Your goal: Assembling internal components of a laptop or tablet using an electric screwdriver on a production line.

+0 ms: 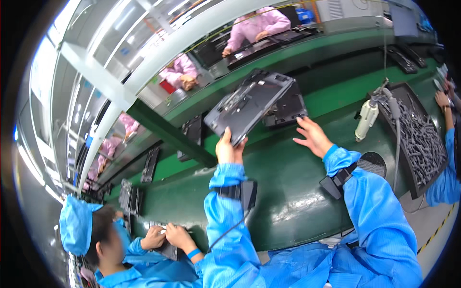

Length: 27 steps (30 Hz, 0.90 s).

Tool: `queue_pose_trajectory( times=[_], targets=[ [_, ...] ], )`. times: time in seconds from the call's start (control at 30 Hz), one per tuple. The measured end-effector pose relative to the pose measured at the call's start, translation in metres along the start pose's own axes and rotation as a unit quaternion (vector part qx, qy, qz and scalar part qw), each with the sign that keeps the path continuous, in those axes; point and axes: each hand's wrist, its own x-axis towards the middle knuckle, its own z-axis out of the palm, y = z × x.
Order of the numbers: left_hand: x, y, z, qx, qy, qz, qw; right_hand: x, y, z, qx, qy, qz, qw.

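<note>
My left hand (225, 151) grips a black laptop chassis (254, 103) by its near edge, thumb on top. The chassis is tilted and raised over the green line, with wiring and fittings along its far side. Behind it and partly hidden lies a second dark laptop chassis (291, 106). My right hand (314, 138) is empty, its fingers spread. Its fingertips are at the near right corner of that second chassis; whether they touch it I cannot tell. Both my wrists carry black straps over blue sleeves.
An electric screwdriver (367, 120) hangs at the right, beside a black tray (417, 191) full of dark grey strips. A round black mesh (373, 164) is in the green tabletop (293, 192). Co-workers sit at left, right and across. A green post (168, 132) stands left.
</note>
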Motion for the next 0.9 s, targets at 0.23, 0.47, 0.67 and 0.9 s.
queue_pose_trajectory(
  times=[0.23, 0.47, 0.67, 0.9],
  targets=[
    [-0.158, -0.088, 0.011, 0.027, 0.045, 0.022, 0.998, -0.091, 0.023, 0.035, -0.023, -0.082, -0.118, 0.989],
    [-0.226, -0.133, 0.016, 0.103, -0.269, -0.231, 0.929, -0.091, -0.001, -0.044, -0.167, -0.047, -0.041, 0.984],
    [-0.193, -0.087, 0.030, 0.437, -0.336, 0.175, 0.816, -0.093, 0.002, -0.067, -0.476, 0.131, -0.197, 0.847],
    [-0.116, -0.096, -0.006, 0.460, -0.119, 0.199, 0.857, -0.130, -0.013, -0.041, -0.659, -0.054, -0.167, 0.731]
  ],
)
